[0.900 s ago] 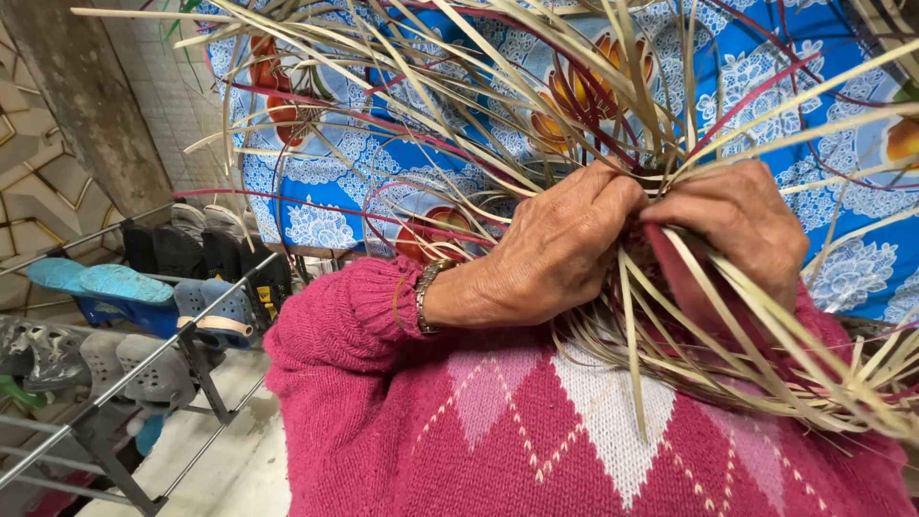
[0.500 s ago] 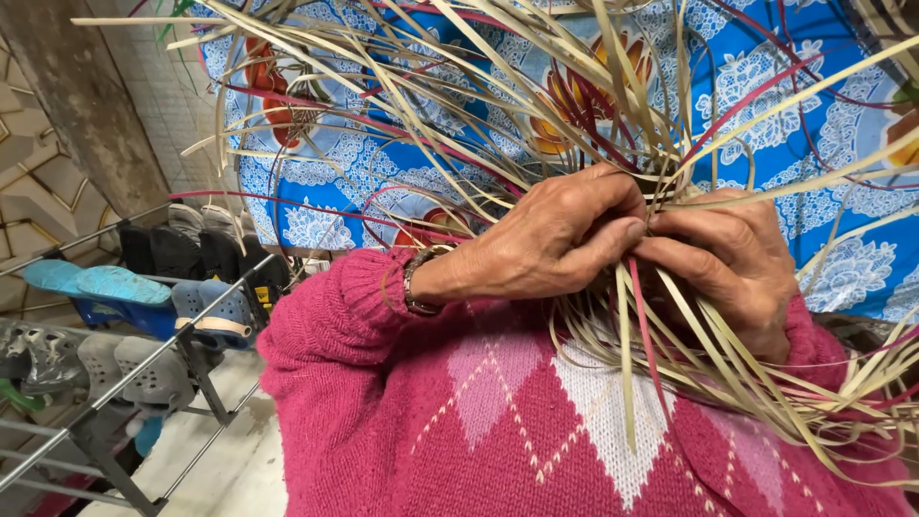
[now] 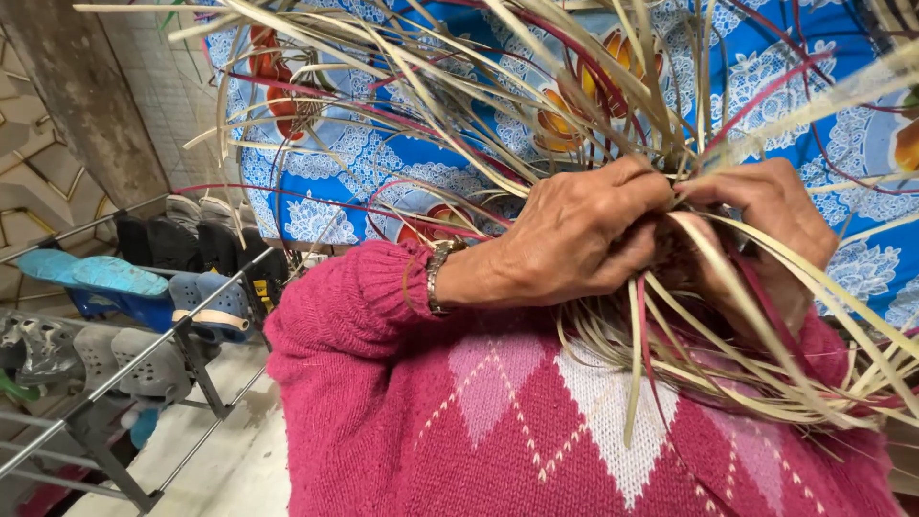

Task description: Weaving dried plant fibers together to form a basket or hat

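We are pinching a bundle of pale straw strips (image 3: 670, 316) between both hands, right in front of our pink knitted sweater (image 3: 498, 421). Our left hand (image 3: 574, 239) is curling over the knot of strips above the sweater's chest, fingers closed tight on them, with a metal bracelet (image 3: 436, 278) sitting at the wrist just above the sweater cuff. Our right hand (image 3: 766, 230) is pressing in from the other side, touching the left hand's fingertips, its fingers folded narrowly around the same strips. Loose ends are fanning out above the sweater and trailing down across its white diamond pattern; a few red strips (image 3: 641, 325) are running among the pale ones. Behind the strips, beyond the sweater, a blue patterned cloth (image 3: 823, 115) is hanging. Off to the sweater's left side, a metal shoe rack (image 3: 182, 335) is holding blue and grey shoes.
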